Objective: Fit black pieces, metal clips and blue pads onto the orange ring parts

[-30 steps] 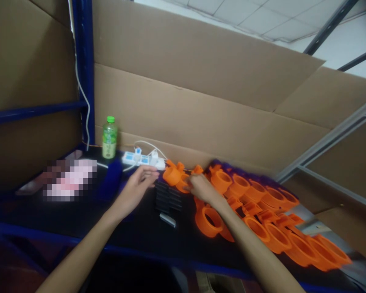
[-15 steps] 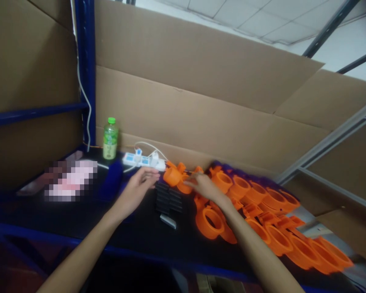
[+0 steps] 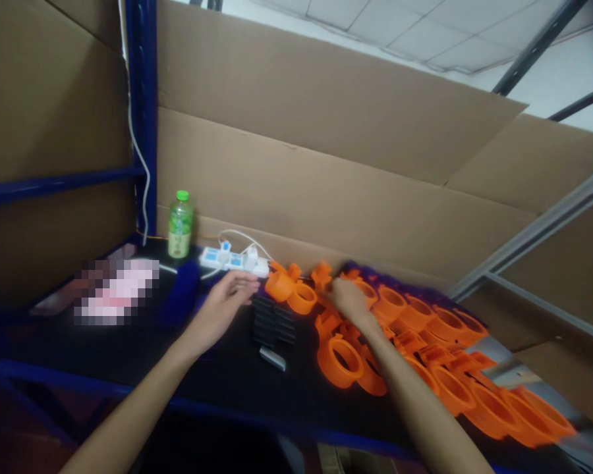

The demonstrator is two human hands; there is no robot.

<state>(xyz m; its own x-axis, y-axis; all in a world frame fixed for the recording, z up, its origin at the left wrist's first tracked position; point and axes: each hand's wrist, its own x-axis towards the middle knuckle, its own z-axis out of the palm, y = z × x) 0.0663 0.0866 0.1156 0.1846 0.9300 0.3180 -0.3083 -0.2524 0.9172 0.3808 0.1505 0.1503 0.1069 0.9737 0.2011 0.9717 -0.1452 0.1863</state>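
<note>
My left hand [image 3: 227,303] hovers beside the black stacked pieces [image 3: 273,324], just in front of the white power strip [image 3: 234,261]. Its fingers are loosely curved, apart from the thumb, and nothing shows between them. Farther right, my right hand [image 3: 350,301] is closed at an orange plastic part [image 3: 321,276]. Both are blurred, and the fingertips are partly hidden. To the left of that hand stand an orange ring-shaped part [image 3: 302,299] and another orange part [image 3: 279,287]. A larger orange ring [image 3: 340,361] lies nearer me, below my right wrist.
Rows of orange ring parts [image 3: 489,405] run to the right, with dark purple pieces [image 3: 400,276] behind. A small grey object [image 3: 273,359] lies on the black tabletop [image 3: 217,388]. A green-capped bottle [image 3: 180,227] stands by the blue post [image 3: 143,125]. Cardboard [image 3: 296,178] walls the back.
My right hand has moved right, away from the orange ring beside the black pieces, and its fingers have drawn in. My left hand has stayed in place.
</note>
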